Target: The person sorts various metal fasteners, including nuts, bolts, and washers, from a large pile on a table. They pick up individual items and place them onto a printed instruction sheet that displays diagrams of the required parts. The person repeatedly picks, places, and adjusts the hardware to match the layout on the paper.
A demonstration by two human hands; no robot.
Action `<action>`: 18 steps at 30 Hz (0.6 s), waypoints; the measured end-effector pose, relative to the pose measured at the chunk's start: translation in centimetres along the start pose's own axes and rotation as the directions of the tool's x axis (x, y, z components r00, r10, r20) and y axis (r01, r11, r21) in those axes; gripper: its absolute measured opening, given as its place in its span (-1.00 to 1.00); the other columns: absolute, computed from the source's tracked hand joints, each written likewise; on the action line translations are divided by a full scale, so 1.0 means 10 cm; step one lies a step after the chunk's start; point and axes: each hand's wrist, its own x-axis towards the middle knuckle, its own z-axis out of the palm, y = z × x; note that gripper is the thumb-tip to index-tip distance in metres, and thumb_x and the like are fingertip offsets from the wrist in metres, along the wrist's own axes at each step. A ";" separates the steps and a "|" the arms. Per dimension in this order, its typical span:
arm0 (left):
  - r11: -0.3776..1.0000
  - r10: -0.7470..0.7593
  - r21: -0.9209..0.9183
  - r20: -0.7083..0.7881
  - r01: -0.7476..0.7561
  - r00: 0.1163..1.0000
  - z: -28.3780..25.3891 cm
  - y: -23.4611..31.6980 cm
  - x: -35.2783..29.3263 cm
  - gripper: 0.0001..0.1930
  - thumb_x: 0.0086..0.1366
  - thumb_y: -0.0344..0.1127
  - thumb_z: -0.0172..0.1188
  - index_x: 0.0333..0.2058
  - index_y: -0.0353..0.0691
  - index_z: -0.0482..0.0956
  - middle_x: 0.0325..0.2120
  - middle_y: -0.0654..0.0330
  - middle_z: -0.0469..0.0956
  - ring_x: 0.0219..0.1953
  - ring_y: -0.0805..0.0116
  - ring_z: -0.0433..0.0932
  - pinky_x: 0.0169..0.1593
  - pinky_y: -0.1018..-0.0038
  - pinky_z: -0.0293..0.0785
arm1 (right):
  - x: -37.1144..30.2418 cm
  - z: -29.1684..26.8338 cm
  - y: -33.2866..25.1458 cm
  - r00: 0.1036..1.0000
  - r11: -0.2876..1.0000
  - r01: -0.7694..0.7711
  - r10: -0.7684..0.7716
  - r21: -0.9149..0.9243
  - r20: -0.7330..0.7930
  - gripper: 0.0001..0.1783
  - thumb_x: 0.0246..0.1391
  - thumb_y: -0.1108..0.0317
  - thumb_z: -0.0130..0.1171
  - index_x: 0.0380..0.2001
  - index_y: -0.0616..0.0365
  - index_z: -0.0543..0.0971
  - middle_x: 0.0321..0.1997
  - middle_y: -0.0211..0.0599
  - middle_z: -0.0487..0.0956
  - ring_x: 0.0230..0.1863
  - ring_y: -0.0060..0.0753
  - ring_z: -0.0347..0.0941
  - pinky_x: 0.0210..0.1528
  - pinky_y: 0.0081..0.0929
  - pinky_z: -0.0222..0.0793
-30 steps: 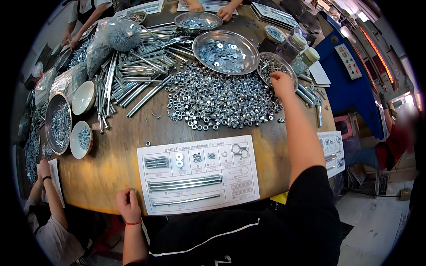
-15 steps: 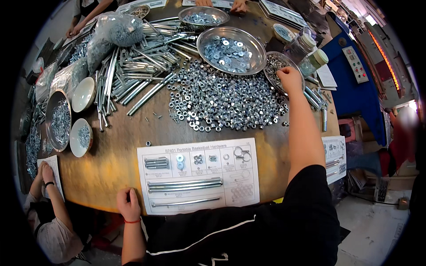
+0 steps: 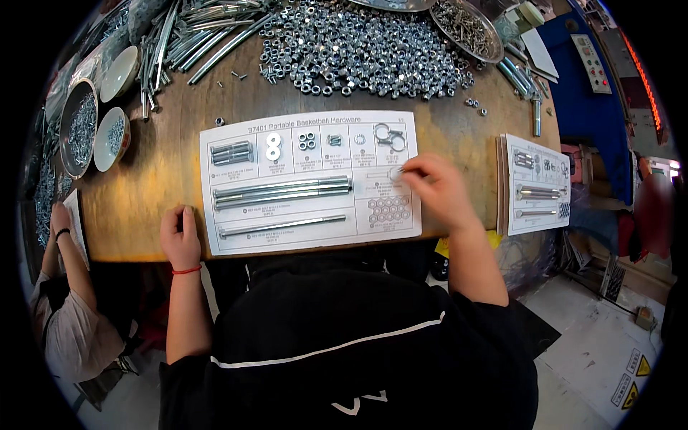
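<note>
On the table in front of me lies a white hardware sheet (image 3: pixel 287 168) showing bolts, washers, nuts and rings in ruled boxes. I cannot tell whether these are pictures or real parts. My right hand (image 3: pixel 438 188) is over the sheet's right edge, its thumb and forefinger pinched at a box with a pale outline. Whatever sits between those fingertips is too small to name. Beside the sheet's lower left corner my left hand (image 3: pixel 180 235) rests at the table's edge. Its fingers are curled in loosely, and nothing shows in them.
Loose nuts (image 3: pixel 358 54) are heaped beyond the sheet. A metal bowl of small parts (image 3: pixel 469 30) stands far right, and long bolts (image 3: pixel 208 39) lie far left. Bowls of small hardware (image 3: pixel 112 140) line the left side. A second sheet (image 3: pixel 537 186) lies right; another person's arms (image 3: pixel 72 254) are left.
My right hand has come back from the bowl of small parts to the sheet. The view has tilted nearer to me, so the piles sit higher. My left hand stays beside the sheet.
</note>
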 end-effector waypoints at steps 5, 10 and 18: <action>0.999 -0.032 0.020 0.004 0.032 0.999 0.01 0.05 0.00 -0.82 0.37 -0.34 0.16 -0.31 -0.36 0.56 -0.45 0.24 0.50 -0.41 0.52 0.42 -0.29 0.56 0.38 | 0.02 0.42 0.13 0.968 0.939 0.245 -0.250 -0.240 0.013 -0.83 -0.14 0.42 0.36 -0.40 0.11 0.63 -0.33 -0.35 0.51 -0.17 -0.20 0.41 -0.10 -0.32 0.33; 1.000 -0.023 -0.020 -0.002 0.023 1.000 0.00 0.02 -0.03 -0.83 0.37 -0.33 0.16 -0.30 -0.36 0.57 -0.44 0.27 0.50 -0.42 0.54 0.41 -0.30 0.58 0.37 | -0.04 0.36 0.22 0.974 0.943 0.196 -0.219 -0.267 -0.056 -0.80 -0.18 0.44 0.39 -0.38 0.10 0.64 -0.29 -0.37 0.53 -0.14 -0.18 0.42 -0.07 -0.28 0.32; 0.993 -0.075 -0.096 -0.040 0.071 0.996 0.07 0.34 -0.03 -0.79 0.35 -0.36 0.17 -0.10 -0.33 0.56 -0.24 0.22 0.54 -0.30 0.52 0.47 -0.22 0.58 0.42 | -0.07 0.38 0.20 0.972 0.952 0.170 -0.204 -0.255 -0.113 -0.75 -0.11 0.43 0.35 -0.27 0.14 0.63 -0.17 -0.28 0.54 -0.09 -0.12 0.43 0.02 -0.24 0.31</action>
